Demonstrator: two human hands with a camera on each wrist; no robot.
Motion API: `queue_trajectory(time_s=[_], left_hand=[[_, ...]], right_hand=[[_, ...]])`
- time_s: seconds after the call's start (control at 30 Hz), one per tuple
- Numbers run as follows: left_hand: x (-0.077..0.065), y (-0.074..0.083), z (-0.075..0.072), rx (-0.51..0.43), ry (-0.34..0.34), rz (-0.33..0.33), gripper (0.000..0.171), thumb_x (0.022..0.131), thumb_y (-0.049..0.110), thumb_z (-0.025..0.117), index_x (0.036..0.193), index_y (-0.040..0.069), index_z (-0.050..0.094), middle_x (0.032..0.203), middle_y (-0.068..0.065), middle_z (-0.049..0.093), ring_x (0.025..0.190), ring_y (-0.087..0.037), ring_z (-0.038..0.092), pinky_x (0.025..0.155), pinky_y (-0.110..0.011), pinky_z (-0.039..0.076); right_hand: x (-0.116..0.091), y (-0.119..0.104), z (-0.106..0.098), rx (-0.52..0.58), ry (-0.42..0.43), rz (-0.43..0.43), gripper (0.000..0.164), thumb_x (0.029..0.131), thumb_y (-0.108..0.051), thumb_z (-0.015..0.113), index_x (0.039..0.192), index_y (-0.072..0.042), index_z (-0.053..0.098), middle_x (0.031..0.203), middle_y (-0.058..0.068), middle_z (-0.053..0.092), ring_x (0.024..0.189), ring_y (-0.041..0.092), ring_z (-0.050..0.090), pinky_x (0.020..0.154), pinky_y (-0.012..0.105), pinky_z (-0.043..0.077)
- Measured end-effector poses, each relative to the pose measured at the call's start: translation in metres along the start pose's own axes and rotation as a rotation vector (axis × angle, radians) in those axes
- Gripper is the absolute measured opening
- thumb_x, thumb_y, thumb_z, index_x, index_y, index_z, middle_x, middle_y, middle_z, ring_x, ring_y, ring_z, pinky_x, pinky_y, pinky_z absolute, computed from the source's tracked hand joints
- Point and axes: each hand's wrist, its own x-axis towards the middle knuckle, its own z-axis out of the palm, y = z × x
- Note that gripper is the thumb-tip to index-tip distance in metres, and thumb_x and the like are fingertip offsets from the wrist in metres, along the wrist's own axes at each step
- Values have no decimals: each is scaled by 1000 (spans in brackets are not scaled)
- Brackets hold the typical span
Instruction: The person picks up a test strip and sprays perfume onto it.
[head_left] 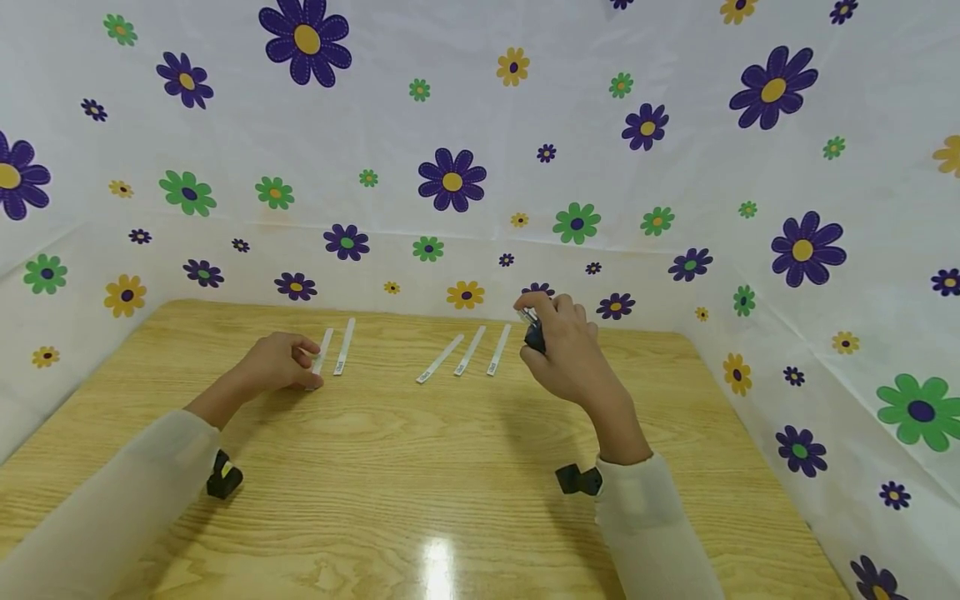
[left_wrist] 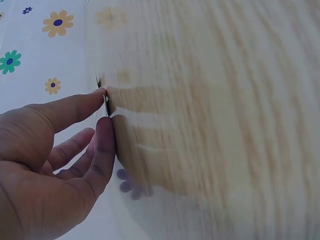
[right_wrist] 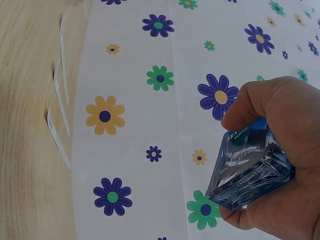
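My right hand (head_left: pixel 573 350) is raised above the right side of the table and grips a blue glass perfume bottle (right_wrist: pixel 245 167). Its thumb and fingers wrap the bottle's sides, and the index finger reaches over the top in the head view. At the left, my left hand (head_left: pixel 279 362) is low at the tabletop, with thumb and fingertip pinching the edges of a white paper test strip (head_left: pixel 324 346). Just right of it lies a second strip (head_left: pixel 345 346). Three more strips lie near the middle, the leftmost strip (head_left: pixel 440 358) slanting most.
The wooden table (head_left: pixel 390 483) meets a white cloth backdrop (head_left: pixel 487 117) printed with flowers, which also closes off both sides. A black wrist camera (head_left: pixel 223 477) sits on the left sleeve, another black camera (head_left: pixel 579 480) on the right.
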Motion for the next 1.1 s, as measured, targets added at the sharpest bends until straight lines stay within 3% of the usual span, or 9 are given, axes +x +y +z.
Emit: queue_trajectory(time_s=[0.57,0.77,1.1], left_hand=[[1,7,2,-11,16,-47,71,81,20,89,137,-6,56,116,-21,62,98,-30,59,84,-35,52],[1,7,2,-24,7,-36,70,81,18,89,137,-7,55,117,-22,64,100,-30,61,85,-36,53],[-3,10,3,-69,-3,-13,59,88,9,80,137,-10,53,107,-21,67,80,-17,68,72,-30,59]], right_hand=[[1,-1,-2,3,-4,1,53,90,-12,61,139,-25,46,119,19,48,101,35,41,78,48,31],[1,-1,-2,5,-9,7,53,90,-11,61,140,-25,46,120,19,48,101,35,41,78,49,31],[0,0,0,-3,-8,4,53,90,-12,62,139,-26,45,119,18,48,101,34,40,77,47,31]])
